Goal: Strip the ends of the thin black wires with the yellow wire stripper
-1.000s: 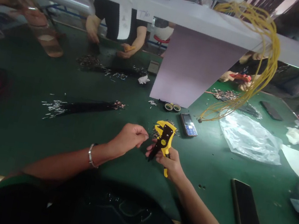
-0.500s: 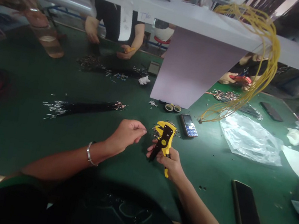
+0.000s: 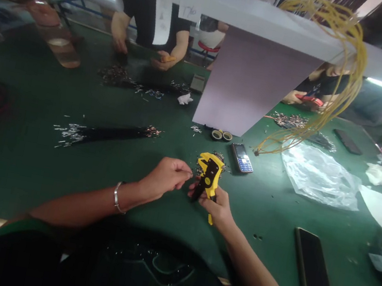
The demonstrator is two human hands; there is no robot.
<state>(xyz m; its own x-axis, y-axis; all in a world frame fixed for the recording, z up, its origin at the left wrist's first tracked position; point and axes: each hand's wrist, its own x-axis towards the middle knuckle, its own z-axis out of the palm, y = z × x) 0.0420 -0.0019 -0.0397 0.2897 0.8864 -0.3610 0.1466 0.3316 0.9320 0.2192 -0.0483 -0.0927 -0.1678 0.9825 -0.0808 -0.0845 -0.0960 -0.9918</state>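
Observation:
My right hand (image 3: 215, 204) is wrapped round a yellow and black wire stripper (image 3: 211, 171), its jaws pointing away from me and to the left. Just left of the tool, my left hand (image 3: 170, 176) is closed in a pinch, fingertips close to the stripper's side. Whatever sits between those fingertips is too small to make out. Under and behind the jaws lies a scatter of small clippings (image 3: 218, 157). A bundle of black wires (image 3: 114, 134) with pale ends on the left and coppery ends on the right rests beyond my left arm.
Behind the stripper are a keypad phone (image 3: 242, 158) and two tape rolls (image 3: 222, 135). A white panel (image 3: 253, 85) holds up a shelf with yellow wires (image 3: 348, 87) hanging down. To the right lie a plastic bag (image 3: 318, 175) and a smartphone (image 3: 316, 271). Co-workers sit across the table.
My left hand has shifted slightly right, closer to the wire stripper. My right hand keeps its hold on the stripper almost in place. The view has tilted a little.

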